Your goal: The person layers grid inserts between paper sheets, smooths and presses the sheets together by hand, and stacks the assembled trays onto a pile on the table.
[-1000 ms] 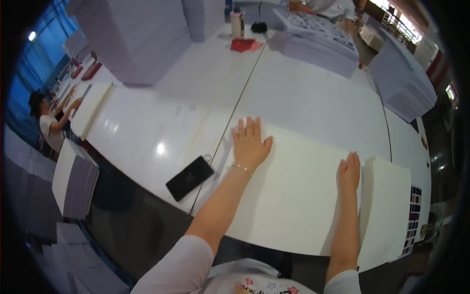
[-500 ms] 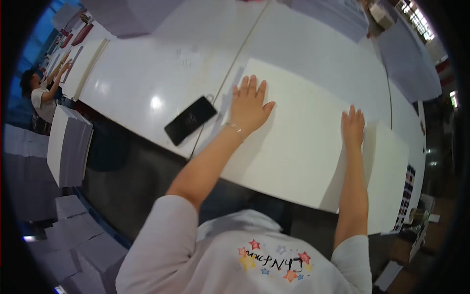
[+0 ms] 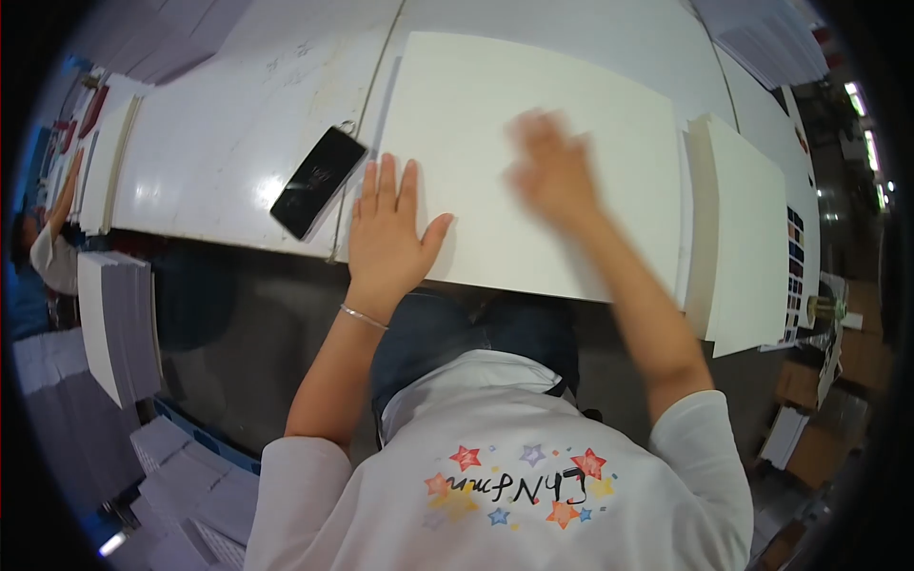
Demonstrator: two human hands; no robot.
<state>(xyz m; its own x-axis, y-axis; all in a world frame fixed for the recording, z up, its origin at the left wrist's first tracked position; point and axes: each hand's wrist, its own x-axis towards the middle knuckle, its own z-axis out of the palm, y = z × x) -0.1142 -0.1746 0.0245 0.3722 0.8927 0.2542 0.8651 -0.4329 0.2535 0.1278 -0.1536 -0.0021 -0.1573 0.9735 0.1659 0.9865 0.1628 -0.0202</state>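
Observation:
A large cream-white sheet or board (image 3: 476, 105) lies on the white table. On its lower left edge rests my left hand (image 3: 390, 228), flat with the fingers spread and the thumb out, a bracelet round the wrist. Over the middle of the sheet is my right hand (image 3: 552, 171), smeared by motion; its finger pose and whether it touches the sheet are unclear. A black phone (image 3: 319, 183) with a ring lies left of my left hand. To the right of the sheet is a thick cream stack (image 3: 747, 238).
A strip of small dark pictures (image 3: 795, 276) sticks out beyond the stack. Tall paper stacks (image 3: 167, 38) stand at the back left, others (image 3: 766, 38) at the back right. Another person's arm (image 3: 65, 195) shows at the far left, above a floor-side paper stack (image 3: 119, 328).
My right hand has left the sheet's right edge and moved left over its middle. My left hand has slid back to the near left edge. The camera has tilted further down.

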